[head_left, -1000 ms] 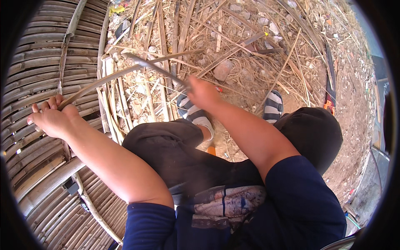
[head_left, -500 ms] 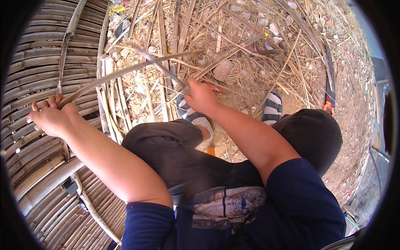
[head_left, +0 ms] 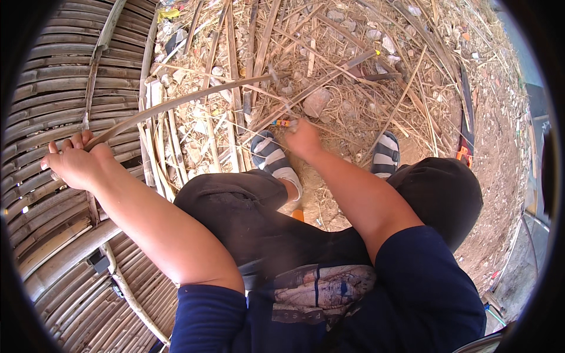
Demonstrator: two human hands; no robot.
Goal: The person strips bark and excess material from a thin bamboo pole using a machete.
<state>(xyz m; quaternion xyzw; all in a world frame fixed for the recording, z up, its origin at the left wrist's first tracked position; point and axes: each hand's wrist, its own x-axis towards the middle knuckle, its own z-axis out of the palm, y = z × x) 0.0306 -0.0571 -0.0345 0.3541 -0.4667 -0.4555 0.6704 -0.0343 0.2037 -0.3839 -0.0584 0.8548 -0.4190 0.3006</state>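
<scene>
My left hand (head_left: 79, 162) is closed around the near end of a long, flat bamboo strip (head_left: 170, 103), held out at the left. The strip slants up and away to the right, and its far end reaches over the littered ground. My right hand (head_left: 303, 140) is closed in front of my left foot, on the handle of a knife. Only a faint, motion-smeared blade (head_left: 286, 107) shows beyond that hand, apart from the strip; the handle is hidden by my fingers. A small, brightly coloured object (head_left: 282, 123) shows beside my right fist.
Bamboo slats (head_left: 65, 76) form a wall along the left. Loose split strips, shavings and stones, one a large stone (head_left: 317, 102), cover the ground ahead. My striped sandals (head_left: 385, 153) stand there. A dark, long tool with an orange handle (head_left: 464, 154) lies at the right.
My right hand has moved a little to the right and toward me, and the blade has swung away from the bamboo strip. The left hand and the strip have hardly moved.
</scene>
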